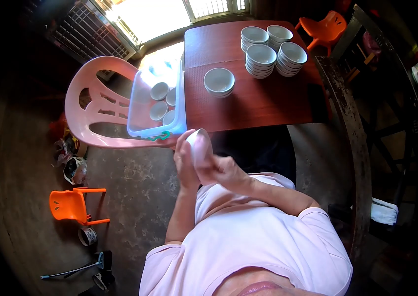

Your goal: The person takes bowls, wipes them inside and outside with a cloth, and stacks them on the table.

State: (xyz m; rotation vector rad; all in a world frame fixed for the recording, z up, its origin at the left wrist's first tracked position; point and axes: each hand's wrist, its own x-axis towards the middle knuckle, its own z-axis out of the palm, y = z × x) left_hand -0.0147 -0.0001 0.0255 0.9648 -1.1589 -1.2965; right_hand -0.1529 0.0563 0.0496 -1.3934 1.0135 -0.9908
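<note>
A white bowl [200, 144] is tipped on its side in front of my chest, its rim towards the left and partly blurred. My left hand [185, 165] is closed around the rim side. From the other side my right hand [226, 172] is closed against the bowl; whether a cloth lies under its fingers, I cannot tell. On the red-brown table [199, 111] just beyond stand two or so nested white bowls [219, 80]. A clear plastic bin [139, 126] left of the table contains several small white bowls [159, 91].
Several stacks of bowls [261, 56] stand at the table's far right. The bin rests on a pink plastic chair [78, 98]. An orange small chair [68, 206] is on the floor at left, another orange chair [325, 29] behind the table. A dark wooden frame [352, 143] runs along the right.
</note>
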